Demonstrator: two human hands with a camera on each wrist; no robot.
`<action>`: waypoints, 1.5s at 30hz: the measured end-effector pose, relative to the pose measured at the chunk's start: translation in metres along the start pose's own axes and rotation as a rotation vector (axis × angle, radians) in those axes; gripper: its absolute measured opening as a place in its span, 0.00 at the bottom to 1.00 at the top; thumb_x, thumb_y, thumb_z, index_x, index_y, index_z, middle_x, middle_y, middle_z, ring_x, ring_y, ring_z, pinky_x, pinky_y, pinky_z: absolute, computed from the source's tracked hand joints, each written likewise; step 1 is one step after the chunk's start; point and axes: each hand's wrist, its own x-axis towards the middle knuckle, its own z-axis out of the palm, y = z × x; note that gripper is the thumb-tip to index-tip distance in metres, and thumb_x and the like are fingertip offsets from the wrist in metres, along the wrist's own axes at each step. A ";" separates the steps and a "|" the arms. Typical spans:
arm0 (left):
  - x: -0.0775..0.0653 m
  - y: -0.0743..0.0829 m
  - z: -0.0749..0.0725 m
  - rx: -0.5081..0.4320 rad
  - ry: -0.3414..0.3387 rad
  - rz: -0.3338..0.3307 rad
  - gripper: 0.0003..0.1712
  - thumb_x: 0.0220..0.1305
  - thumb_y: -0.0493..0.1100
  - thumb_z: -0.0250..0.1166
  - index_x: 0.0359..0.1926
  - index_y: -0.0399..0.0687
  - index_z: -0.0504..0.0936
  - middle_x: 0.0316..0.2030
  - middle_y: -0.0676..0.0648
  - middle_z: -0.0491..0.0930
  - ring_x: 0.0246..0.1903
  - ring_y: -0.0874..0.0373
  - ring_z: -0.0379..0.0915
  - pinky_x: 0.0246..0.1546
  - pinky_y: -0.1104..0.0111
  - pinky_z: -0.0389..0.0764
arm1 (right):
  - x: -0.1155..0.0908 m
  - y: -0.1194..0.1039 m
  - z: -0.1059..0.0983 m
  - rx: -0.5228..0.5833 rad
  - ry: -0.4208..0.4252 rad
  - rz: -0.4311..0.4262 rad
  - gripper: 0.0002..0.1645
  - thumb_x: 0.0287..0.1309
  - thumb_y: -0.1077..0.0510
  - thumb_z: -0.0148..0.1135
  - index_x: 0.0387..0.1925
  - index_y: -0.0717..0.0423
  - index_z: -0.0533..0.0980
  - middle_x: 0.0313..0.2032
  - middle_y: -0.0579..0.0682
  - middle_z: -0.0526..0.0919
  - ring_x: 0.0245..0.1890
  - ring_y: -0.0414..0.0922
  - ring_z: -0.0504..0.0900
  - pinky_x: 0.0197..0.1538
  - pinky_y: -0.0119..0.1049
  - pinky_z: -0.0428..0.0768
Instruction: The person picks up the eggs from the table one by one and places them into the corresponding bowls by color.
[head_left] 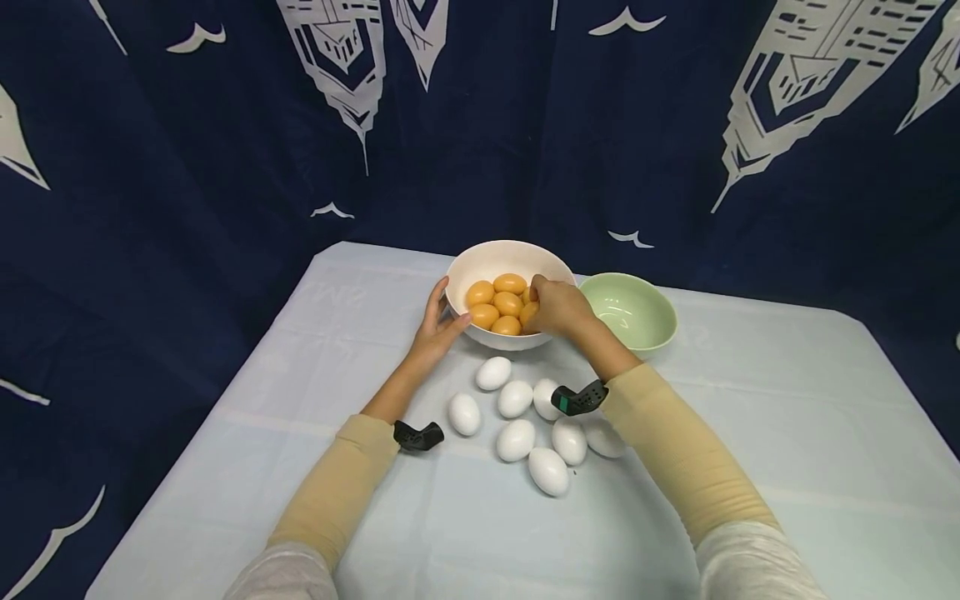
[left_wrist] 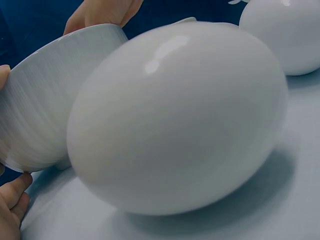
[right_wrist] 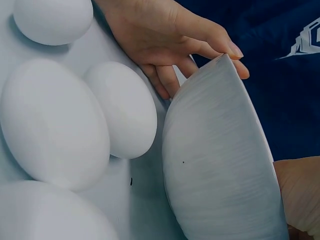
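Observation:
In the head view a white bowl (head_left: pixel 504 252) stands near the table's far edge, with several orange eggs (head_left: pixel 507 303) inside. My left hand (head_left: pixel 438 327) holds the bowl's left side; the right wrist view shows its thumb and fingers (right_wrist: pixel 202 30) on the rim. My right hand (head_left: pixel 561 310) reaches over the right rim into the bowl, fingers curled at an orange egg (head_left: pixel 528 317); its fingertips are partly hidden. Several white eggs (head_left: pixel 516 439) lie on the table before the bowl. One white egg (left_wrist: pixel 180 120) fills the middle of the left wrist view.
A light green bowl (head_left: pixel 630 310) stands right of the white bowl, behind my right forearm. A pale cloth covers the table (head_left: pixel 795 400). Beyond its far edge hangs a dark blue curtain (head_left: pixel 480 150) with white prints.

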 end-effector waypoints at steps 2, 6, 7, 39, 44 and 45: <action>0.000 -0.001 0.001 0.013 0.009 0.004 0.45 0.70 0.40 0.60 0.77 0.61 0.43 0.76 0.41 0.37 0.70 0.38 0.51 0.67 0.56 0.60 | -0.001 0.000 0.000 -0.008 -0.005 0.001 0.29 0.37 0.53 0.77 0.40 0.58 0.71 0.36 0.58 0.80 0.36 0.55 0.76 0.40 0.46 0.75; 0.000 0.000 0.003 0.024 0.015 0.013 0.44 0.70 0.40 0.60 0.77 0.62 0.44 0.76 0.40 0.38 0.70 0.37 0.51 0.67 0.57 0.62 | -0.003 0.000 -0.002 -0.026 -0.018 -0.002 0.28 0.39 0.52 0.77 0.40 0.58 0.71 0.36 0.58 0.80 0.35 0.54 0.76 0.39 0.46 0.75; 0.000 0.000 0.003 0.027 0.015 0.016 0.44 0.70 0.40 0.60 0.77 0.62 0.45 0.76 0.40 0.38 0.70 0.37 0.51 0.67 0.57 0.62 | -0.003 0.000 -0.003 -0.029 -0.021 -0.003 0.28 0.39 0.51 0.76 0.40 0.57 0.71 0.36 0.58 0.80 0.36 0.54 0.76 0.39 0.46 0.75; -0.014 0.032 0.009 0.041 -0.009 -0.020 0.45 0.70 0.39 0.60 0.77 0.52 0.42 0.75 0.35 0.40 0.70 0.36 0.48 0.67 0.57 0.61 | -0.041 0.025 -0.012 0.514 0.258 0.011 0.09 0.61 0.61 0.60 0.40 0.64 0.76 0.39 0.58 0.81 0.41 0.51 0.80 0.45 0.39 0.78; -0.015 0.032 0.008 0.043 -0.012 -0.015 0.45 0.70 0.38 0.59 0.77 0.50 0.41 0.75 0.34 0.39 0.70 0.34 0.49 0.67 0.55 0.61 | -0.049 0.034 -0.015 0.550 0.293 -0.008 0.09 0.62 0.62 0.60 0.41 0.66 0.76 0.39 0.60 0.82 0.40 0.52 0.80 0.43 0.31 0.77; -0.015 0.032 0.008 0.042 -0.013 -0.010 0.45 0.70 0.38 0.59 0.77 0.49 0.41 0.75 0.33 0.38 0.70 0.34 0.49 0.67 0.54 0.60 | -0.051 0.036 -0.016 0.556 0.298 -0.012 0.09 0.62 0.62 0.60 0.41 0.67 0.76 0.39 0.61 0.82 0.40 0.52 0.81 0.42 0.29 0.77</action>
